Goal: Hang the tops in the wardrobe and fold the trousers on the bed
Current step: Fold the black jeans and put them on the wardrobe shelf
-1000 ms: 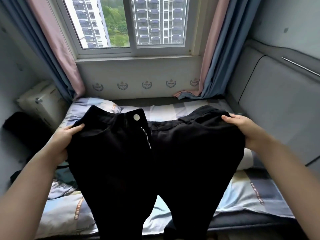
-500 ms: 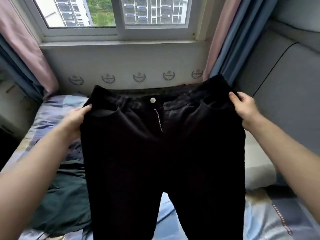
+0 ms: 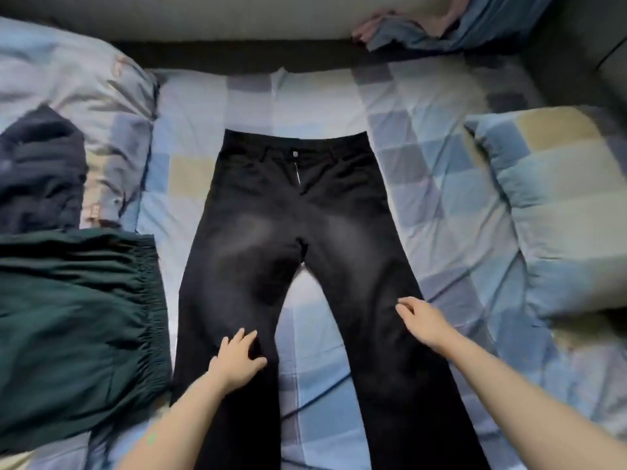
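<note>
Checked bedding [image 3: 424,137] carries black trousers [image 3: 291,212] spread flat, front up; left hand [image 3: 237,359] rests on one leg, fingers spread; right hand [image 3: 424,322] rests on the other, fingers relaxed.

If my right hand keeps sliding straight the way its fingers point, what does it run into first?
The right hand points up and left across the black denim trousers, so it stays on that trouser leg and probably reaches the crotch seam first. Nothing else lies in that line.
</note>
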The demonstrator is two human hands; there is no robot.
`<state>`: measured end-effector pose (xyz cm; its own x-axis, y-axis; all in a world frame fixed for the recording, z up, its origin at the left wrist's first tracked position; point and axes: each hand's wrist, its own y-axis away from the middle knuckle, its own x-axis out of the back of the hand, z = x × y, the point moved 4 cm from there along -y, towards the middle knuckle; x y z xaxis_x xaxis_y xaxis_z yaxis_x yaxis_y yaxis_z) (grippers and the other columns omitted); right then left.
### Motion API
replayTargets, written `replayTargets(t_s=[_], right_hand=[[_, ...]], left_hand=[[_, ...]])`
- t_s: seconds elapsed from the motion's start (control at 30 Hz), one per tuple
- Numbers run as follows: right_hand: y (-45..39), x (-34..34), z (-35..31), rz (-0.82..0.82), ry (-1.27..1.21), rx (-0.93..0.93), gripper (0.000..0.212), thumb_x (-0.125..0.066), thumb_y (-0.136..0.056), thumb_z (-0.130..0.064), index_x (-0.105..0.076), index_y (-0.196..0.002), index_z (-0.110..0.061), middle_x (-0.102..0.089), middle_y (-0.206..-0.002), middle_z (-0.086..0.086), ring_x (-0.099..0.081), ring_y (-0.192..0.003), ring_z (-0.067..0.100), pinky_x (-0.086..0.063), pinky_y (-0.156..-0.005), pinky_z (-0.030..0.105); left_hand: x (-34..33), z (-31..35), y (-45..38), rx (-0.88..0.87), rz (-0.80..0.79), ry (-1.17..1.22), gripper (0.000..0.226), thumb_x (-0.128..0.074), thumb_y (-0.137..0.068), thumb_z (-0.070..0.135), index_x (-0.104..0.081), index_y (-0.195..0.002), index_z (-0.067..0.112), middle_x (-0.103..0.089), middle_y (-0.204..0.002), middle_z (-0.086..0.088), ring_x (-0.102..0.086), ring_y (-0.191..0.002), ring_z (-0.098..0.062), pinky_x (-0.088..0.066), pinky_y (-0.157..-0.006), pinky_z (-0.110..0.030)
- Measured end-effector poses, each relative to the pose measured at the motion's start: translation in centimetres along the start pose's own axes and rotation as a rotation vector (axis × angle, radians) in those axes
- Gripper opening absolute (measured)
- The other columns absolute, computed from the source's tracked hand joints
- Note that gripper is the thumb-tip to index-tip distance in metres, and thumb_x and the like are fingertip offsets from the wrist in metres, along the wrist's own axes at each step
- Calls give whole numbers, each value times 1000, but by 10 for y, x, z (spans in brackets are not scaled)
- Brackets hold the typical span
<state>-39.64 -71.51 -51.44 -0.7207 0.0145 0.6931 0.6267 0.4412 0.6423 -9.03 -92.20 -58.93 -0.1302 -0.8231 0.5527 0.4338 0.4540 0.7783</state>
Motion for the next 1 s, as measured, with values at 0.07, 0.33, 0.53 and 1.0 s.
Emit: replayTargets(t_s=[0.07, 0.33, 0.53, 1.0], right_hand=[[5, -49, 26, -69, -20, -44, 32, -45, -100, -31, -62, -120, -13, -65, -122, 8, -57, -114, 27, -39, -86, 27], [11, -186, 14, -172, -198, -59, 18, -54, -93, -26, -67, -92, -14, -68, -92, 4, -61, -92, 22, -40, -73, 27], [43, -266, -53, -452, -455, -57, 23, -56, -94, -33, -61, -88, -11, -60, -80, 5, -53, -70, 17, -45, -69, 30], [139, -322, 4, -781, -646, -181, 20, -46, -100, -26, -52, -117, -16, -64, -72, -4, -51, -51, 11, -40, -42, 24]], left_hand=[[-52, -27, 7, 30, -75, -40, 76, -55, -93, 47, -13, -155, 31, 5, -163, 8, 7, -150, -25, -17, -118, -54], [-94, -73, 35, -43, 296, 476, 29, -63, -91, 14, -66, -119, 19, -56, -135, 6, -38, -139, -14, -34, -107, -27], [-85, -159, 63, 487, 682, 446, 39, -71, -80, 6, -57, -116, 3, -57, -116, -20, -52, -111, -39, -41, -95, -45], [-176, -233, 151, 334, -272, 885, 49, -58, -91, 50, -67, -107, 5, -62, -87, -8, -49, -74, -20, -32, -66, -29]])
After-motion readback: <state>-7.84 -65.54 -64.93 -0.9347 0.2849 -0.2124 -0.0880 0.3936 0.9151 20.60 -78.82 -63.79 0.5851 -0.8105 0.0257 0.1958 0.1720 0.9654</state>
